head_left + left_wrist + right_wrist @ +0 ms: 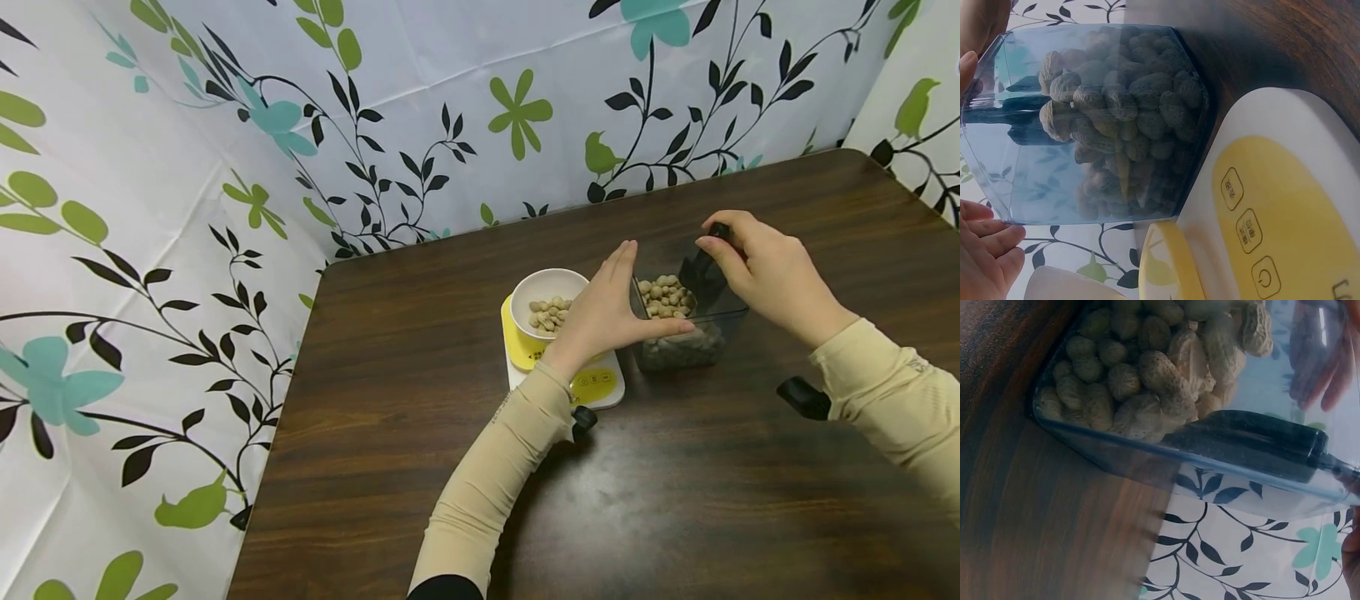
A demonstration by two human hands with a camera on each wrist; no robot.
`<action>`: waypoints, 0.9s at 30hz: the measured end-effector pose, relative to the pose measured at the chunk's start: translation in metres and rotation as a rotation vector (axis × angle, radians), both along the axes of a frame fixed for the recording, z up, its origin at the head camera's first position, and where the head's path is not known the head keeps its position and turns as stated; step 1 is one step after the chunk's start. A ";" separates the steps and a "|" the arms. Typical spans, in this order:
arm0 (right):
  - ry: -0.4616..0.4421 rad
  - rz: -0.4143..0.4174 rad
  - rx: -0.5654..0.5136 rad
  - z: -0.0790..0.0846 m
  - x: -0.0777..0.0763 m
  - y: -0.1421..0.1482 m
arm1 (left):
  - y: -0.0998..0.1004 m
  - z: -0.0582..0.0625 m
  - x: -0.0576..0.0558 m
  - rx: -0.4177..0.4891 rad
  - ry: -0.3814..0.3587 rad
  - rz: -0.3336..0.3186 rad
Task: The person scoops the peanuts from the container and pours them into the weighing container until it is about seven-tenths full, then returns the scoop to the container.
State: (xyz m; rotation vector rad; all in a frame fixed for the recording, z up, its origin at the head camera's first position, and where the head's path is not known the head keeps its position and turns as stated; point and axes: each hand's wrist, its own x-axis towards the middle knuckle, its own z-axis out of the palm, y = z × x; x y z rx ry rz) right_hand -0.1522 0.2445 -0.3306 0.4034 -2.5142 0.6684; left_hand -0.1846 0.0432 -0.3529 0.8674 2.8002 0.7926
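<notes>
A clear box (733, 327) stands on the table, partly filled with peanuts in their shells (664, 297). My right hand (772, 271) grips the handle of a black scoop (697, 279) above the box's right side. In the right wrist view the scoop's blade (1247, 442) slants down inside the box, its tip at the peanuts. My left hand (603, 312) touches the box's left rim with extended fingers, its thumb lying across the near side. Left of it, a white bowl (522, 307) holding some peanuts (547, 314) sits on a yellow and white kitchen scale (613, 390).
The dark wooden table (390, 417) extends left, right and toward me. Patterned cloth (450, 100) hangs behind its far edge and along the left side. The scale's front, with several buttons (1249, 226), lies beneath my left wrist.
</notes>
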 end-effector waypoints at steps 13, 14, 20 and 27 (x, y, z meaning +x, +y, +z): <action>0.051 -0.007 -0.100 -0.011 0.002 0.000 | 0.001 -0.002 0.001 0.002 0.002 0.011; 0.057 -0.007 -0.104 -0.012 0.003 -0.001 | 0.001 -0.002 0.001 0.003 0.002 0.011; 0.079 0.003 -0.109 -0.013 0.005 0.000 | 0.001 -0.002 0.001 0.003 0.008 0.010; 0.014 0.044 -0.081 -0.011 0.010 0.009 | 0.001 0.000 0.001 0.004 -0.006 0.009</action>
